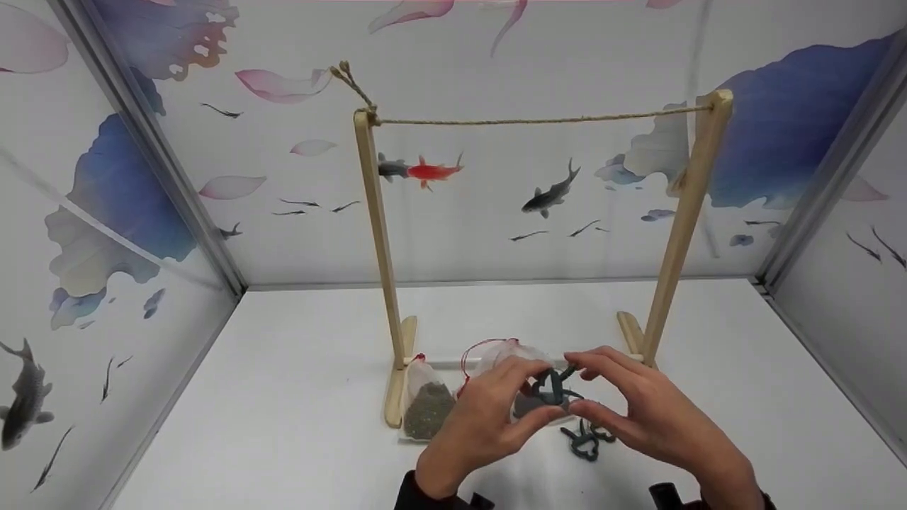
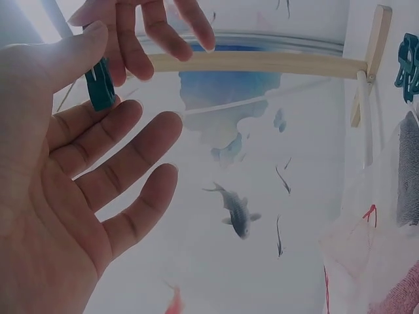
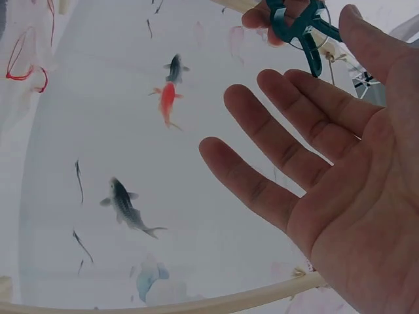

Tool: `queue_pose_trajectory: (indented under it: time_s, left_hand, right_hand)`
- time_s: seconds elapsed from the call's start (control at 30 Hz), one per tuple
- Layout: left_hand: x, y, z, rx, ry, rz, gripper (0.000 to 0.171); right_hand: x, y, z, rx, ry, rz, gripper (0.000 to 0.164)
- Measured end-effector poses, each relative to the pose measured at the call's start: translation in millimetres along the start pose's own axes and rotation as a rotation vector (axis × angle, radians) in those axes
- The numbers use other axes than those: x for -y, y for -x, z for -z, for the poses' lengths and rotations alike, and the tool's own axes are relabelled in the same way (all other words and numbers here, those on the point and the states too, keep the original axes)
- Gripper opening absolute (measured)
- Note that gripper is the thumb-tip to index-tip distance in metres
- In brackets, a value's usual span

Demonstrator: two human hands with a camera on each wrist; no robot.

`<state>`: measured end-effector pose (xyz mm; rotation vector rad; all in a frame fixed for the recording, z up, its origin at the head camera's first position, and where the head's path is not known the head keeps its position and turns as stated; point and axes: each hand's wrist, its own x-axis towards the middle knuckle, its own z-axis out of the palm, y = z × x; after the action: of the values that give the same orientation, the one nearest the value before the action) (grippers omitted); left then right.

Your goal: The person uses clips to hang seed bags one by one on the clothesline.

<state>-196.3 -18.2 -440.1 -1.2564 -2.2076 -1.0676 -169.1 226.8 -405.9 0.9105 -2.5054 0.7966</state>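
My left hand (image 1: 485,411) holds a dark green plastic spring clip (image 1: 553,387) between thumb and fingers. From the other side my right hand (image 1: 641,404) pinches the clip's two handle ends, thumb below and index finger above. In the right wrist view the clip (image 3: 298,26) shows a curved body and splayed handles, the other right-hand fingers spread out. More dark green clips (image 1: 584,446) lie on the table just below the hands. Behind the left hand stands a sheer drawstring bag (image 1: 429,412) with greenish-brown filling; another sheer bag (image 1: 511,350) with a red cord is partly hidden by the hands.
A wooden stand with two posts (image 1: 379,234) rises behind the hands. A twine rope (image 1: 496,122) is strung across its top, knotted at the left post. A pale bar (image 1: 453,364) joins its feet. White panels with painted fish (image 1: 553,195) enclose the white table (image 1: 297,397).
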Motion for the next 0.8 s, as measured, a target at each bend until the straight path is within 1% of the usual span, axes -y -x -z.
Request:
queue_pose_trajectory:
  time_s: [0.2,0.3,0.4,0.47,0.67,0.8]
  left_hand:
    - [0.5,-0.4,-1.5,-0.003,0.027,-0.008,0.044]
    - [0.9,-0.5,-2.4,-0.001,0.027,-0.008,0.044]
    - [1.2,0.3,-3.3,0.011,0.058,0.013,0.044]
    - [1.1,0.9,-3.1,0.017,0.069,0.016,0.045]
    - [1.0,1.3,-1.6,0.023,0.082,0.006,0.045]
    - [1.2,0.8,-2.1,0.021,0.085,0.004,0.046]
  right_hand:
    - [-3.8,-1.4,-1.8,-0.024,-0.055,0.051,0.054]
    - [-4.1,-1.8,-1.8,-0.042,-0.072,0.059,0.053]
    - [-4.0,-2.7,-2.4,-0.068,-0.087,0.066,0.049]
    - [-3.9,-3.6,-3.4,-0.090,-0.105,0.074,0.048]
    - [-5.5,-5.6,-7.1,-0.145,-0.174,0.089,0.055]
    - [-7.6,-5.6,-8.0,-0.166,-0.194,0.104,0.053]
